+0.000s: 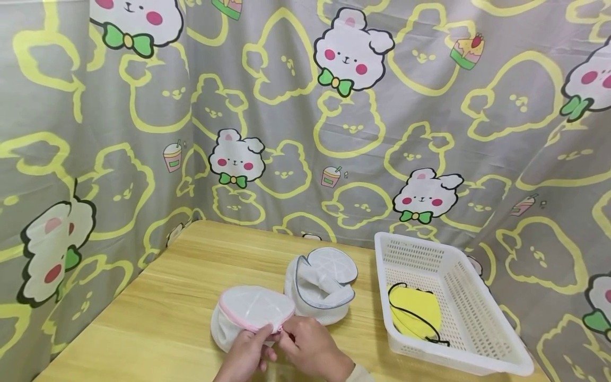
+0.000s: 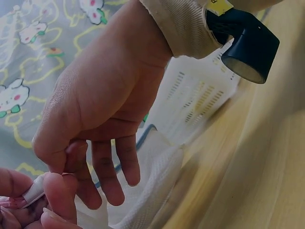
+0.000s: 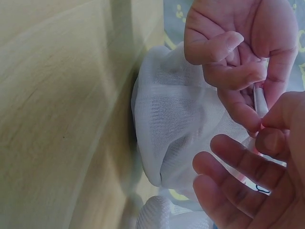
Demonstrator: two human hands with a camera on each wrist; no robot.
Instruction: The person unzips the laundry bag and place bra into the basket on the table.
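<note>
A white mesh laundry bag (image 1: pixel 258 307) with a pink zipped rim stands on the table, its round lid lying over the top. My left hand (image 1: pixel 248 353) pinches the rim at the near side between thumb and fingers. Right beside it, my right hand (image 1: pixel 310 345) pinches the zipper pull (image 1: pixel 280 329) at the rim's right end. In the right wrist view the bag's mesh side (image 3: pixel 176 114) shows behind both hands, and the right hand's other fingers are loosely spread. Just behind, a second mesh laundry bag (image 1: pixel 317 313) with blue-grey trim has its lid folded back.
On the right stands a white plastic basket (image 1: pixel 389 318) with slotted walls. Inside lies a yellow pouch (image 1: pixel 417 313) with a black cord. A patterned curtain (image 1: pixel 286 132) hangs around the wooden table (image 1: pixel 157 302).
</note>
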